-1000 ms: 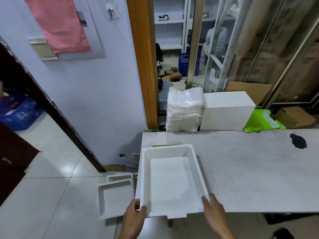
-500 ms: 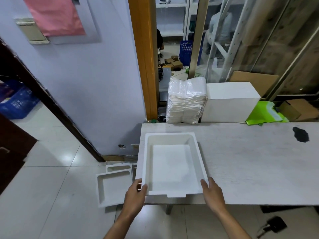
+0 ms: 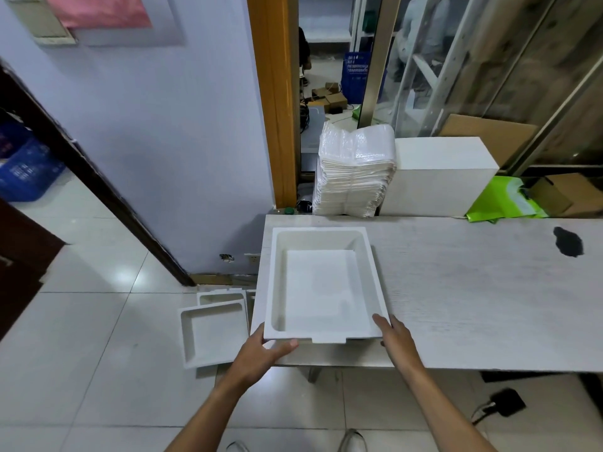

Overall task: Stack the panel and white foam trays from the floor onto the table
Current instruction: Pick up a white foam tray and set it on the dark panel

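A large white foam tray (image 3: 319,288) lies flat and open side up on the left end of the grey table (image 3: 473,288). My left hand (image 3: 261,350) grips its near left corner, thumb along the front edge. My right hand (image 3: 396,334) presses against its near right corner. Two smaller white foam trays lie on the floor left of the table: one (image 3: 212,334) close to me, the other (image 3: 222,296) partly tucked behind it. No panel shows; anything under the large tray is hidden.
At the table's far edge stand a stack of wrapped white sheets (image 3: 354,171), a white foam block (image 3: 437,177) and a green bag (image 3: 502,203). A black mark (image 3: 567,241) is on the tabletop. A black device with a cable (image 3: 504,402) lies on the floor under the table.
The large tray has slid farther onto the table, away from me, and now rests flat. The thin yellowish edge seen beyond it a second ago is covered. Both hands stayed at its near corners.
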